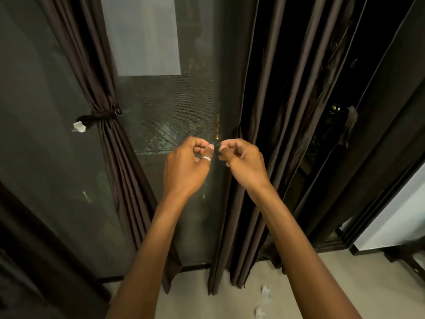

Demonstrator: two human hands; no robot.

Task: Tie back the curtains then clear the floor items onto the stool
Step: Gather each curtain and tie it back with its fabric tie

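right curtain [264,134] hangs loose, not yet gathered | left curtain [119,171] already cinched by its band [101,116] | my left hand [186,166] and right hand [243,162] meet at the loose curtain's edge, fingers curled, each pinching an end of a thin dark tie [216,148], probably readying it to wrap | pale scraps [265,292] wait on the floor [202,302]; stool out of view

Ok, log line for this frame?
left curtain: tied back | right curtain: loose | left grip: pinches tie strip | right grip: pinches tie strip | floor scraps: on floor
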